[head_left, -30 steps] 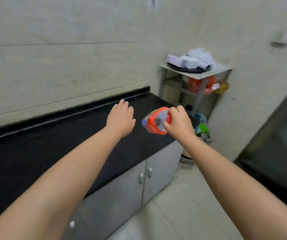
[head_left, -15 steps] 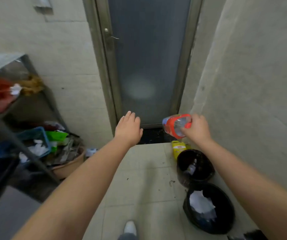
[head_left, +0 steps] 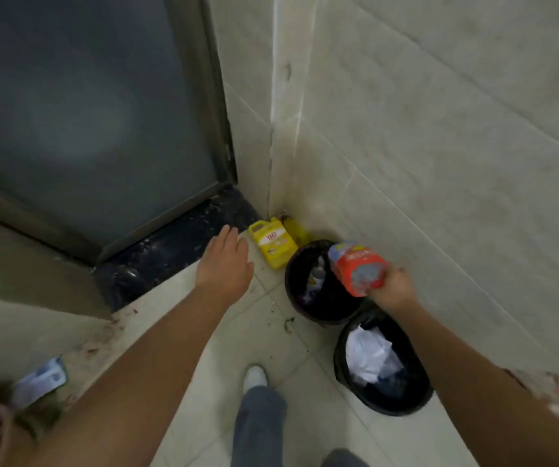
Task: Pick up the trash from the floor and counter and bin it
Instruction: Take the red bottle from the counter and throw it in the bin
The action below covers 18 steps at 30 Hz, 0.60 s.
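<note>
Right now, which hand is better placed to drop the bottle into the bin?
Right hand: it grips the red-labelled bottle over the far bin. The left hand is open, empty, off to the side.

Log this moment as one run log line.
right hand: grip on red-labelled clear plastic bottle | over far black round bin | left hand: open, empty
</note>
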Tool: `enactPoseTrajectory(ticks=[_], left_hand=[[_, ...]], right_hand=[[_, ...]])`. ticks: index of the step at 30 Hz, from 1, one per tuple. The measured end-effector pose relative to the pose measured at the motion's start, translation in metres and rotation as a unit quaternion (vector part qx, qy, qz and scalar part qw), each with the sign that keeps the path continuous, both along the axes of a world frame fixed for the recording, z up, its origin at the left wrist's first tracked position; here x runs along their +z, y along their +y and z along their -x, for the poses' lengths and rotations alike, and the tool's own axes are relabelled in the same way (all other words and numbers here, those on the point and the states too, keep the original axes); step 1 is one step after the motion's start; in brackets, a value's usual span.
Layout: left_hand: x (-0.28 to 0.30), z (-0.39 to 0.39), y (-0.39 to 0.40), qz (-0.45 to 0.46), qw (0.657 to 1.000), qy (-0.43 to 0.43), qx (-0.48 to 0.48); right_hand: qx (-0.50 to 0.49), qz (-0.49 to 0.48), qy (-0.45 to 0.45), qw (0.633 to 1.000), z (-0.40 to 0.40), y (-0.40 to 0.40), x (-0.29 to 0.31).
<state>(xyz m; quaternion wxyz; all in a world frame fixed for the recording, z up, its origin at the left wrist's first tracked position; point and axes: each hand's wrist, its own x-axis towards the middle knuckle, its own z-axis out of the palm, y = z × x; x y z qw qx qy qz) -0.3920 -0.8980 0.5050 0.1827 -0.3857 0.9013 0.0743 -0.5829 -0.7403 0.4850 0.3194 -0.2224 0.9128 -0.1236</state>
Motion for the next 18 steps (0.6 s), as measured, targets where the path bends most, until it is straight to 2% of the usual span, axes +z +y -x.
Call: enactPoseTrajectory(ticks=[4,8,10,14,18], left_hand=[[-0.102,0.043,-0.016,-0.080,0.995,-0.027,-0.055],[-0.214,0.074,-0.014,-0.136,0.986,-0.042,-0.081],[-0.267,0.085,-0.007,-0.158,0.983,-0.050,-0.082],[-0.367,0.106,0.008,-0.179,0.977,-0.057,-0.099],[-0.432,0.116,0.020,-0.176,0.976,-0.073,-0.107]], right_hand=[[-0.013,-0.076,-0.031,0.997,0.013,-0.019,-0.081],[-0.111,-0.074,-0.036,0.990,0.023,-0.035,-0.187],[-0.127,-0.082,-0.030,0.988,0.028,-0.043,-0.239],[-0.127,-0.096,-0.018,0.987,0.041,-0.049,-0.332],[-0.087,-0.120,-0.013,0.989,0.044,-0.038,-0.389]])
